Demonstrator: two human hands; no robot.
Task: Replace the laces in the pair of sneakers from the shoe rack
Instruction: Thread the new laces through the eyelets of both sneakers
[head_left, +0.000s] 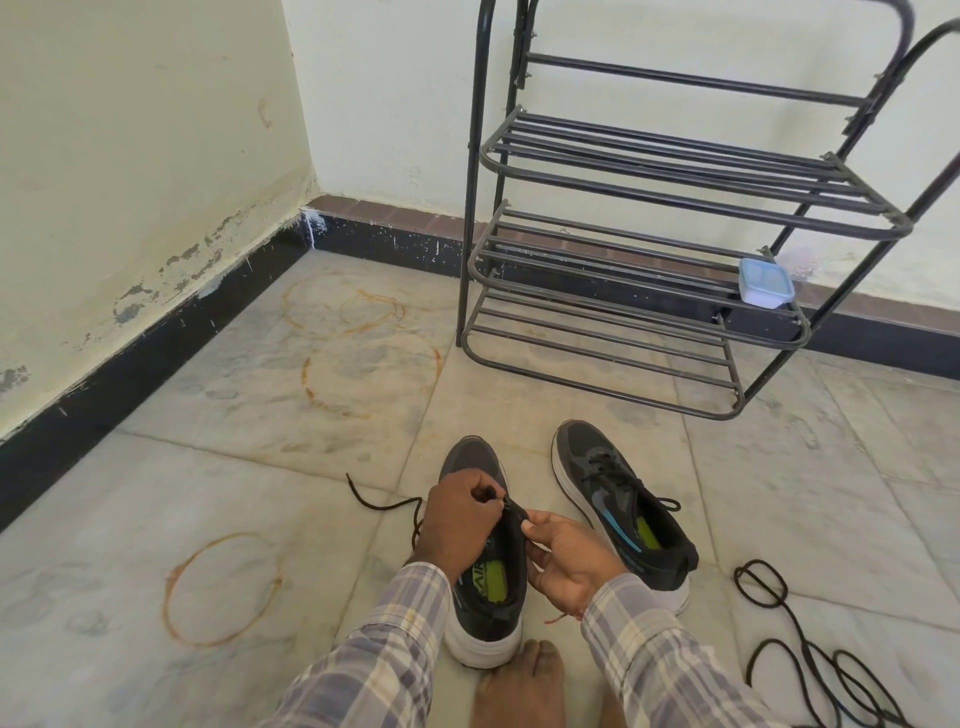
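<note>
Two dark grey sneakers with white soles stand on the floor tiles. The left sneaker (488, 597) is between my hands, its toe pointing away from me. My left hand (460, 519) is closed on a black lace (384, 501) at the shoe's eyelets; the lace trails off to the left over the floor. My right hand (563, 558) grips the right side of the same sneaker's upper near the tongue. The right sneaker (623, 509) stands apart to the right, still laced in black.
A black metal shoe rack (675, 260) stands against the back wall, a small blue-lidded plastic box (766, 283) on its lower shelf. Loose black laces (810, 649) lie coiled on the floor at right. My bare foot (519, 686) rests just behind the left sneaker.
</note>
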